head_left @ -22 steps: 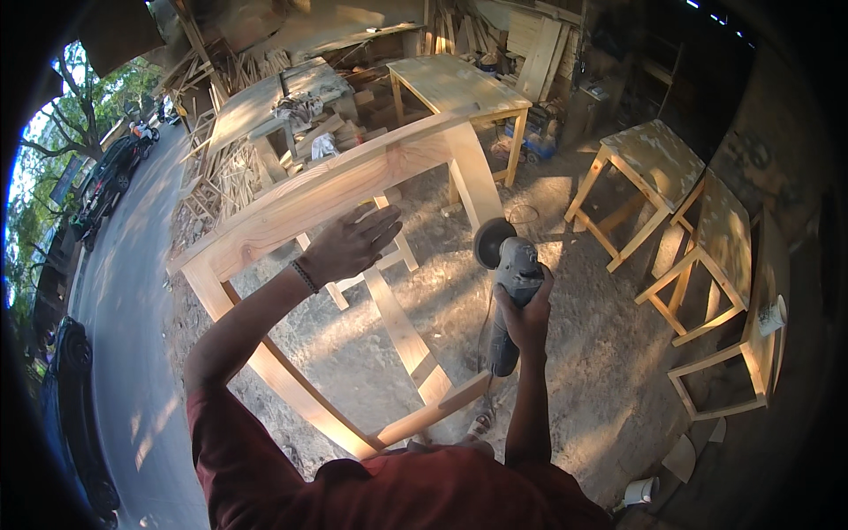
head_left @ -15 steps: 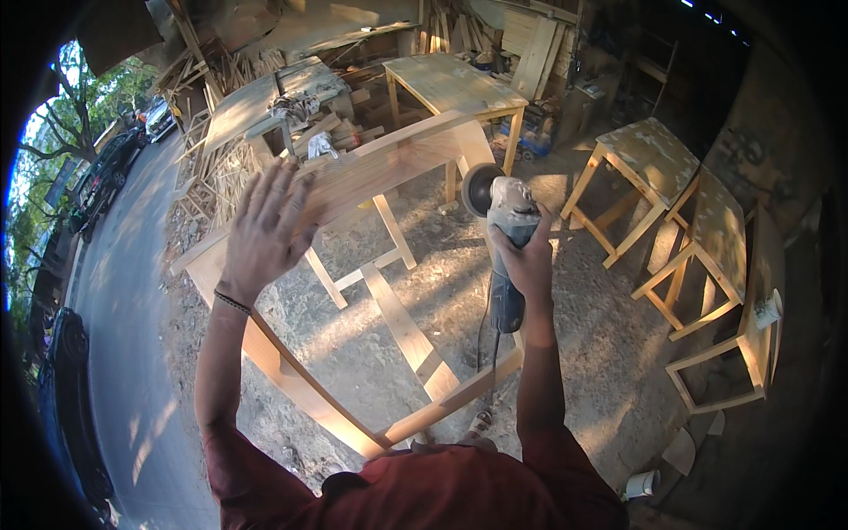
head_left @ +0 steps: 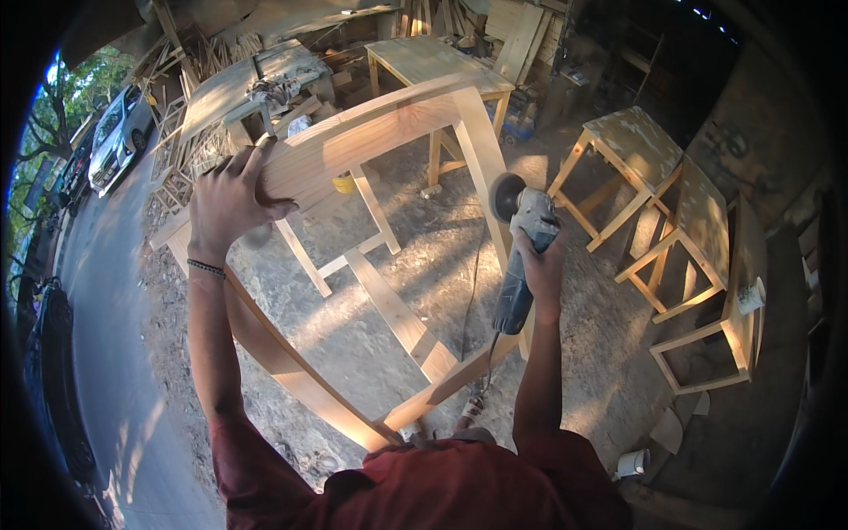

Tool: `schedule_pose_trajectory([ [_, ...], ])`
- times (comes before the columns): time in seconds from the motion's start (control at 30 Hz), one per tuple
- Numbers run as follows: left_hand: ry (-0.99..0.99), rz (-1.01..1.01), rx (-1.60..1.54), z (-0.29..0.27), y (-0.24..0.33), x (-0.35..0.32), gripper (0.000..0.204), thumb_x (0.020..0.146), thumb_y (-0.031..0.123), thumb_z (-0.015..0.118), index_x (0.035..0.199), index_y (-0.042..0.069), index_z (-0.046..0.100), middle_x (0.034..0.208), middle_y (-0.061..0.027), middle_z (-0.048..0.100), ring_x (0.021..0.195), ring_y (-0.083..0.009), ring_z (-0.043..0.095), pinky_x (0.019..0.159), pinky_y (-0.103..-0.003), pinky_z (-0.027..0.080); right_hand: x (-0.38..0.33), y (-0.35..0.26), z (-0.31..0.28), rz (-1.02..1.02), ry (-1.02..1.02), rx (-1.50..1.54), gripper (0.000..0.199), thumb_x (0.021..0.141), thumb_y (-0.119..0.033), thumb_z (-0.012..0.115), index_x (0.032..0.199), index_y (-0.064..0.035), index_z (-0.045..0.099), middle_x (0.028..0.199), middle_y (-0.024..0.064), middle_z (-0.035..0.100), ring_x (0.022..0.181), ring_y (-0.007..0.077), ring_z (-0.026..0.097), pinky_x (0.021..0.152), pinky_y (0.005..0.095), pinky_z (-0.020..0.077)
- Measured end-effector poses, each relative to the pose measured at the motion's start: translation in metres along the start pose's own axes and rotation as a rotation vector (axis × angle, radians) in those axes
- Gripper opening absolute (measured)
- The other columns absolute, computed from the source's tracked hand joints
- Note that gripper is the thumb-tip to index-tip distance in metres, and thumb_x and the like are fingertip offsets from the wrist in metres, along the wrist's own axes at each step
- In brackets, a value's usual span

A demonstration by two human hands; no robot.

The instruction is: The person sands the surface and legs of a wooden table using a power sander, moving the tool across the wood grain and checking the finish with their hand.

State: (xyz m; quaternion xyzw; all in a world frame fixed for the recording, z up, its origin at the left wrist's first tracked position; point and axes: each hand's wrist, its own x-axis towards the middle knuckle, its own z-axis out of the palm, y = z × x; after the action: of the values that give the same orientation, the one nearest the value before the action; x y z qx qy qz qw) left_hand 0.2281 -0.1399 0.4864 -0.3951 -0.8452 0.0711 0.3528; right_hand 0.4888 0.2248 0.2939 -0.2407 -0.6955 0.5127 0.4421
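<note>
My right hand is wrapped round a grey-and-dark angle grinder. The grinder's round dark disc is beside the right-hand rail of a pale wooden table frame; I cannot tell if they touch. My left hand is at the frame's far left corner, fingers bent over the wide board and thumb apart. Its fingertips are partly hidden. The frame has no top on it, and a lower stretcher shows through the opening. A cord hangs near the grinder.
Wooden tables stand at the back, with more table frames on the right. Scrap wood and a cluttered bench fill the back left. White buckets are at the right. A road with parked cars runs along the left.
My left hand has gone from flat and raised with fingers stretched to bent over the frame's corner. The grinder has shifted slightly right and down in view. The view itself has turned a little.
</note>
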Motion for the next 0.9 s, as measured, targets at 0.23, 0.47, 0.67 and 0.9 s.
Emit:
schedule_pose_trajectory([
  [0.23,-0.101,-0.208,-0.103,0.001,-0.016,0.029,0.095,0.063,0.063,0.086,0.141,0.018,0.056,0.084,-0.0154,0.075,0.075,-0.0326,0.074,0.070,-0.044,0.057,-0.097,0.074,-0.022,0.239,0.115,-0.075,0.075,0.089,-0.022,0.077,0.145,0.0023,0.032,0.132,0.0218,0.054,0.123,0.0311,0.056,0.104,0.0423,0.0461],
  [0.47,-0.040,-0.275,-0.158,0.006,-0.007,0.036,0.087,0.062,0.070,0.083,0.128,0.017,0.064,0.081,-0.0140,0.075,0.075,-0.0319,0.075,0.067,-0.043,0.056,-0.081,0.045,0.005,0.158,0.105,-0.077,0.074,0.088,-0.023,0.078,0.143,0.0028,0.034,0.132,0.0211,0.054,0.121,0.0285,0.057,0.101,0.0407,0.0480],
  [0.67,-0.043,-0.238,-0.139,0.004,0.001,0.019,0.092,0.059,0.072,0.083,0.131,0.019,0.064,0.114,-0.0074,0.073,0.074,-0.0254,0.075,0.063,-0.039,0.058,0.025,-0.032,0.047,-0.007,0.021,-0.031,0.066,0.088,-0.024,0.079,0.137,0.0041,0.043,0.122,0.0154,0.061,0.110,0.0224,0.062,0.095,0.0356,0.0507],
  [0.9,0.004,-0.194,-0.116,0.005,-0.006,0.022,0.095,0.057,0.067,0.087,0.131,0.013,0.064,0.109,-0.0075,0.073,0.077,-0.0257,0.075,0.064,-0.039,0.059,0.064,-0.068,0.067,-0.027,-0.040,-0.202,0.075,0.085,-0.031,0.081,0.138,0.0059,0.042,0.116,0.0175,0.066,0.099,0.0247,0.068,0.088,0.0357,0.0543],
])
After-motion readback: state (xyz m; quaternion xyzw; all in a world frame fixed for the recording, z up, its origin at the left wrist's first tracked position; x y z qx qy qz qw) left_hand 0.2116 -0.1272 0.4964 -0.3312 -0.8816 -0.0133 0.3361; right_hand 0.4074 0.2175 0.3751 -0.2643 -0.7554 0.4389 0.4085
